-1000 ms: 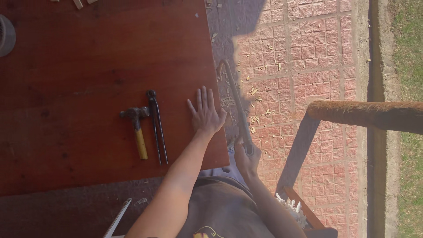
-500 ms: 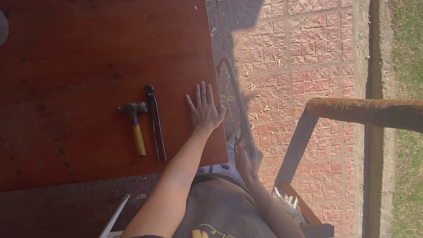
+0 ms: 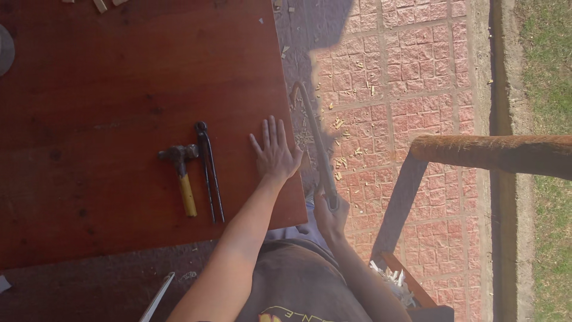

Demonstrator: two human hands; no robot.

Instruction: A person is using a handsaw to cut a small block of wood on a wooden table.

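My left hand (image 3: 275, 152) lies flat, fingers spread, on a reddish-brown wooden board (image 3: 119, 89) near its right edge. My right hand (image 3: 329, 216) is closed on the handle of a long curved blade (image 3: 314, 138) that runs along the board's right edge, pointing away from me. On the board left of my left hand lie black pincers (image 3: 208, 172) and a hammer (image 3: 181, 173) with a yellow handle.
Pink paving bricks (image 3: 405, 77) strewn with wood chips lie to the right, then a kerb and grass (image 3: 548, 71). A thick wooden pole (image 3: 500, 154) crosses at right. A thin metal strip (image 3: 157, 297) pokes up at the bottom. Small wood pieces (image 3: 101, 5) sit at the board's far edge.
Almost nothing has moved. Both hands keep their places, with only a slight shift of the camera view.
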